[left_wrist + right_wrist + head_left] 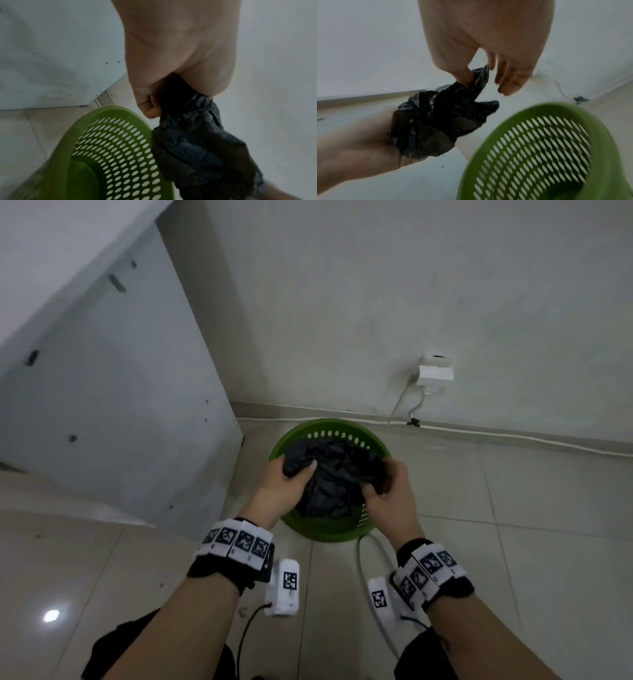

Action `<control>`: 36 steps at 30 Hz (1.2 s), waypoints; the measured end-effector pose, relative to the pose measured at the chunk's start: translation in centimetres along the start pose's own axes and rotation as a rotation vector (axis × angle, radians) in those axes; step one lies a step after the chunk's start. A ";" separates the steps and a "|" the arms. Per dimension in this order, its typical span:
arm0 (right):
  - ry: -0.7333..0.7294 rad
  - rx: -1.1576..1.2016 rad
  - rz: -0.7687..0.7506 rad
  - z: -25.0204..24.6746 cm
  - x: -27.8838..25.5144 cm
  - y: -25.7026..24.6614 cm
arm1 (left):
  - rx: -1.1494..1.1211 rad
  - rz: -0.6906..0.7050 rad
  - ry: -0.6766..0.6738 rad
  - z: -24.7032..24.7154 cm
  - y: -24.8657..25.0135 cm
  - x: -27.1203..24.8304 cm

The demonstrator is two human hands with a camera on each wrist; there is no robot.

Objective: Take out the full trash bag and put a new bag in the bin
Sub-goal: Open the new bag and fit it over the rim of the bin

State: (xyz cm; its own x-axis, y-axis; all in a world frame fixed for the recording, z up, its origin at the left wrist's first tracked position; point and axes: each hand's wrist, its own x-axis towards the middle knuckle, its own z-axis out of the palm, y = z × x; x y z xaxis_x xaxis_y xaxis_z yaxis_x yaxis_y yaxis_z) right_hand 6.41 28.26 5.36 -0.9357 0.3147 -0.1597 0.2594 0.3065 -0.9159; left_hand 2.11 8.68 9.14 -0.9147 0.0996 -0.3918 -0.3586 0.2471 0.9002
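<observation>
I am standing over the tiled floor, which is filling the lower half of the head view, with the pale wall across the top and a grey cabinet side at the left. The green perforated bin is sitting on the floor at centre frame, close to the wall, and its inside is showing bare in both wrist views, so I am judging the bunched black bag to be the new one, not yet opened.

The bag is hanging directly over the bin's mouth, stretched roughly left to right between my hands. My left hand is gripping one end in a closed fist; in the left wrist view the plastic is spilling out below it toward the lower right. My right hand is pinching the other end between thumb and forefinger, with the remaining fingers hanging loosely spread. Both hands are equally near the rim.

A wall plug and its cable are sitting at the upper right, well apart. Nothing is standing between bag and bin.
</observation>
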 end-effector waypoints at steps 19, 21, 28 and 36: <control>-0.091 -0.155 -0.230 -3.1 6.0 -5.5 | 0.237 0.266 0.082 -0.2 1.2 2.6; -0.207 0.376 -0.045 -2.6 5.2 -6.5 | 0.036 0.277 0.111 0.4 1.9 2.3; -0.540 0.584 0.201 -0.9 4.9 -5.7 | -0.081 0.486 -0.090 -0.2 1.6 1.7; 0.010 0.583 -0.163 -3.9 6.8 -5.7 | 0.051 0.309 0.009 -2.7 1.1 2.8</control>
State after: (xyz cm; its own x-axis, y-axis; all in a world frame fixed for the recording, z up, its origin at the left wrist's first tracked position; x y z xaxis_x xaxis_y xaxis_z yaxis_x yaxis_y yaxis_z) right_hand -0.53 32.16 10.92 -0.9494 0.3139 0.0001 -0.0631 -0.1906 -0.9796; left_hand -1.31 6.67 9.59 -0.9806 0.1689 -0.0991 -0.0538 0.2544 0.9656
